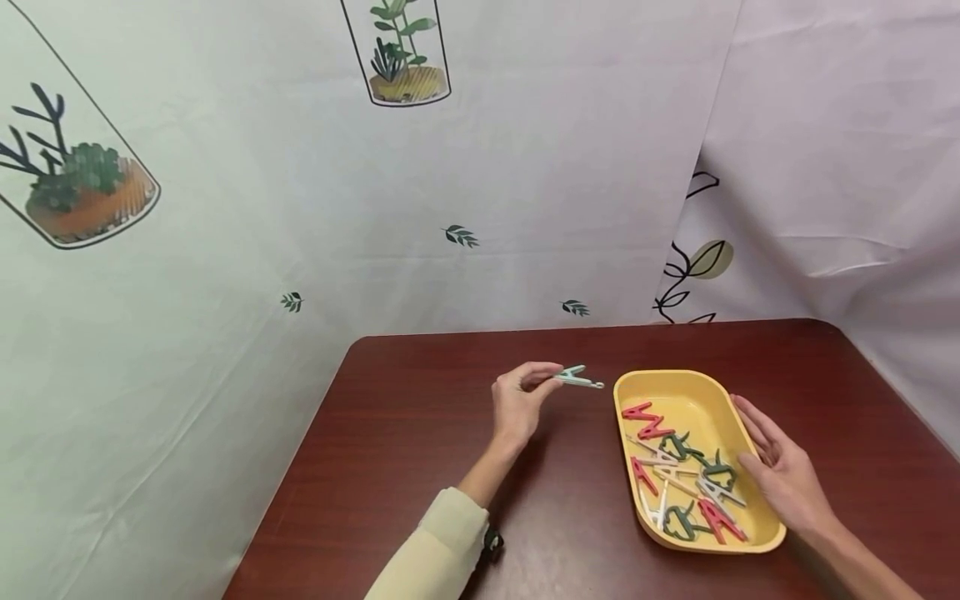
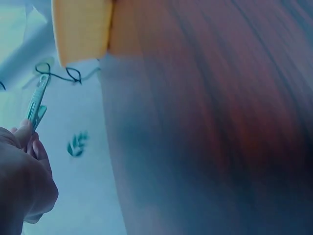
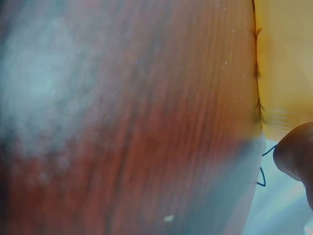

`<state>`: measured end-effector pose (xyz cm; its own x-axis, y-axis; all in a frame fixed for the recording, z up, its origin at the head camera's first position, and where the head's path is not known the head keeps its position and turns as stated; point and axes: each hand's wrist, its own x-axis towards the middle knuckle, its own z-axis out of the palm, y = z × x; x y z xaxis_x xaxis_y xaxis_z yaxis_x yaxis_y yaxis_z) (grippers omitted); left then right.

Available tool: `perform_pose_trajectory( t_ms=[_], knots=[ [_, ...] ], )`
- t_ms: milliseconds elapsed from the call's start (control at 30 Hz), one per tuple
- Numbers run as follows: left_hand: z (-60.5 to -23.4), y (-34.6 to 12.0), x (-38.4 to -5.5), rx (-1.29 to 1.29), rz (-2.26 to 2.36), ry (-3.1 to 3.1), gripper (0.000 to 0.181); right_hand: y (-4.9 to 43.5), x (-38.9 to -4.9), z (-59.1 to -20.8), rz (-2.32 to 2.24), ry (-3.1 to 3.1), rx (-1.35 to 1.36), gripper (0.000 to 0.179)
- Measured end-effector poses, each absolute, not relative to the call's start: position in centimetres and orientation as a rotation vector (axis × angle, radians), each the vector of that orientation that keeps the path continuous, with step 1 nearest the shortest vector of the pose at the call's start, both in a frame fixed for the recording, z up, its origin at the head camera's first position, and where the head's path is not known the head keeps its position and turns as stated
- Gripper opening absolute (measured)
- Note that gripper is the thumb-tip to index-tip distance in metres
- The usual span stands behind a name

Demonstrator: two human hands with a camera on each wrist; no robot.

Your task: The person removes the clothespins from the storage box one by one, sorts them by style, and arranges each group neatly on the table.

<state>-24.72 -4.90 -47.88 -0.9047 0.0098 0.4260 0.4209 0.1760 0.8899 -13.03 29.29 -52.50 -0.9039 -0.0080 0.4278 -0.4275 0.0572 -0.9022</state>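
Note:
My left hand (image 1: 519, 406) pinches a pale green clothespin (image 1: 579, 377) between thumb and fingers, above the table to the left of a yellow tray (image 1: 666, 377). In the left wrist view the clothespin (image 2: 37, 105) points up and away from the fingers of the left hand (image 2: 27, 171). My right hand (image 1: 787, 475) grips the tray's right side, thumb over the rim and fingers along the outer wall. Inside the tray lie several clothespins: red ones (image 1: 722, 521), dark green ones (image 1: 681, 523), and white or cream ones (image 1: 675, 477).
The dark red-brown table (image 1: 420, 433) carries the tray on its right half. Behind it and at both sides hangs a pale cloth (image 1: 510, 167) printed with plants and leaves. A black band (image 1: 492, 542) shows at the left wrist, by the light sleeve (image 1: 442, 542).

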Motion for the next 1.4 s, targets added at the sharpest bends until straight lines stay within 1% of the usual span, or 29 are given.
perform_pose_trajectory(
  t_ms=[433,867,1200,1400],
  knots=[
    [-49.9,-10.4,-26.4,-0.181,-1.718,-2.236,0.017,29.5,-13.1,-52.5,1.902,-2.075,0.397,0.075],
    [-50.7,-13.1,-27.0,-0.058,-1.718,-2.367,0.014,29.5,-13.1,-52.5,1.874,-2.1,0.384,0.074],
    [-51.5,-14.1,-27.4,-0.035,-1.695,-2.472,0.015,29.6,-13.1,-52.5,1.873,-2.115,0.381,0.073],
    [-51.8,-14.4,-27.5,-0.1,-1.617,-2.508,0.015,29.5,-13.1,-52.6,1.886,-2.113,0.375,0.074]
  ],
)
